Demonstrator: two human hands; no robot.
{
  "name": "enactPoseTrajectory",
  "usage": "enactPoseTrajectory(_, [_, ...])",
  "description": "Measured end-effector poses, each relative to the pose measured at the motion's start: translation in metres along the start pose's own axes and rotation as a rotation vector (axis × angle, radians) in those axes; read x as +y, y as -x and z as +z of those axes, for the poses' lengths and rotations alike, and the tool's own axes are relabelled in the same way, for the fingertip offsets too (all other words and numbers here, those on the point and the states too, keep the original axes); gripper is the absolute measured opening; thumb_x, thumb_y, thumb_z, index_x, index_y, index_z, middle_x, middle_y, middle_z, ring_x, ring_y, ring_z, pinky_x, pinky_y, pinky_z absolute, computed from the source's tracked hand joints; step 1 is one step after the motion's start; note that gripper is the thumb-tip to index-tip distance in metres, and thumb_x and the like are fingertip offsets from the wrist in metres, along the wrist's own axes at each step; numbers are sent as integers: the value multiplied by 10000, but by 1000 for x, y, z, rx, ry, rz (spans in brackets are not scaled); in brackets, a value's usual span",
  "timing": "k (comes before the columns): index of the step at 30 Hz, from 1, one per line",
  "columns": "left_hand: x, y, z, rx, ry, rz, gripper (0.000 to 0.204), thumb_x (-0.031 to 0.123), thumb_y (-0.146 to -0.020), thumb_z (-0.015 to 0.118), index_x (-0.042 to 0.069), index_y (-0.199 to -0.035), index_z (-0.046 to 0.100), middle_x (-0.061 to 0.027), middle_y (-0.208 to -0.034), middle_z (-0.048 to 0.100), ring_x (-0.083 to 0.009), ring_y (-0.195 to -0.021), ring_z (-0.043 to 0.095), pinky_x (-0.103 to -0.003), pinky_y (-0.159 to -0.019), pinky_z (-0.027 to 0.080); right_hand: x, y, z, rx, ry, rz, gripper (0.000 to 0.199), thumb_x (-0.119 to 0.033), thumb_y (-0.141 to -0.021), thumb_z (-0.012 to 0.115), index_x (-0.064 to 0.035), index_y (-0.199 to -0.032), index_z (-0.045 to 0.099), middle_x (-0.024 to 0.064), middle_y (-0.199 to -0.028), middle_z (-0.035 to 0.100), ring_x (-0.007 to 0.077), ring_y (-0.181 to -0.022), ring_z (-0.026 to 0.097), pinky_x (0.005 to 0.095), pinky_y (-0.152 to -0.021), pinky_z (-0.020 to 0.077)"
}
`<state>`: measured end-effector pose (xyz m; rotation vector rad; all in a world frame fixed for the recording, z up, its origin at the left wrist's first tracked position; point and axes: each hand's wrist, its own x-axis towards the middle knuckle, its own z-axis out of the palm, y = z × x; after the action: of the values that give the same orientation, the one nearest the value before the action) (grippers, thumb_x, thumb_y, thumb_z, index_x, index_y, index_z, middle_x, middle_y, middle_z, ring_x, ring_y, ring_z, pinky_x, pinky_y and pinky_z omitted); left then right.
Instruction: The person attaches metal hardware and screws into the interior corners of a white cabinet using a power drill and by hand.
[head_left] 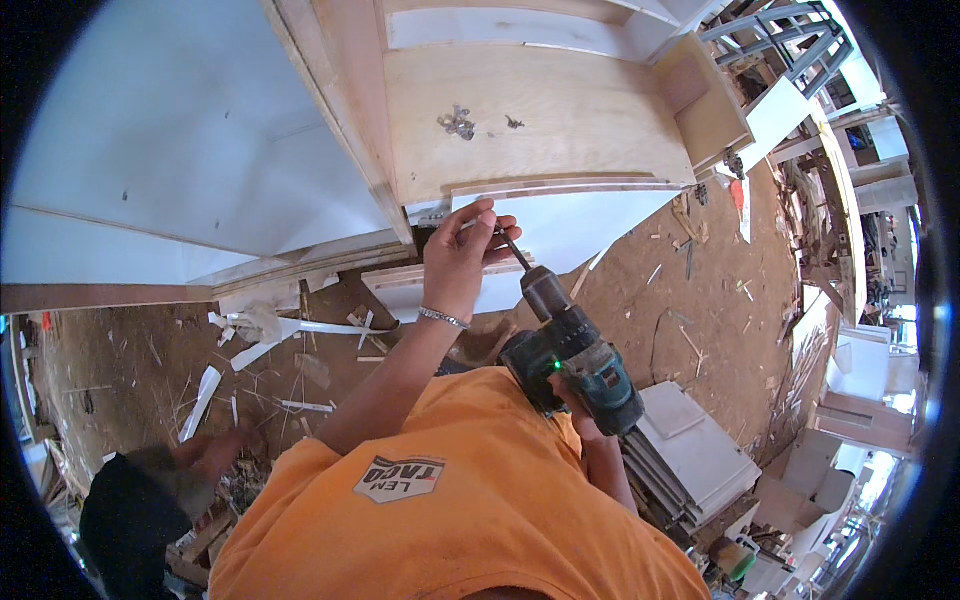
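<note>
As the drill points outward before an orange shirt, right hand clamped on it, left hand at the tip of its bit, pinching or not I can't tell, small metal pieces on plywood beyond.

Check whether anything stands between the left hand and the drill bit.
Nothing visible does: the left hand is already at the free end of the drill bit, though whether it touches is unclear. The right hand holds the drill.
</note>
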<state>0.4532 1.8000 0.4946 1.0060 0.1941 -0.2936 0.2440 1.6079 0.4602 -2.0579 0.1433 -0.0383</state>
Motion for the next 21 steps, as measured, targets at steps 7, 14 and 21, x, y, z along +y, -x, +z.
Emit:
enactPoseTrajectory(7, [-22,-78,9,-54,-190,-13,453,368,-957,587,-11,-1202,566,-131,-1022,701,-212,-936,692,-298,-785,558,53,-9,-19,164,-387,274,313,-144,-823,752,-88,-1108,636,37,-1009,654,183,-924,582,356,-824,464])
enactPoseTrajectory(14, [-61,-264,-85,313,-1261,579,159,94,-813,705,64,-966,671,-114,-932,677,-251,-857,660,-362,-788,525,85,-35,-69,68,-367,386,341,-154,-844,718,-68,-1143,578,33,-929,624,147,-836,560,303,-776,446])
enactPoseTrajectory(21, [-71,-299,-80,260,-1464,456,169,82,-828,693,42,-987,654,-130,-896,676,-250,-825,668,-347,-773,539,95,-49,-135,5,-310,431,489,-195,-796,776,-99,-1233,579,67,-1167,633,249,-1077,579,392,-925,453])
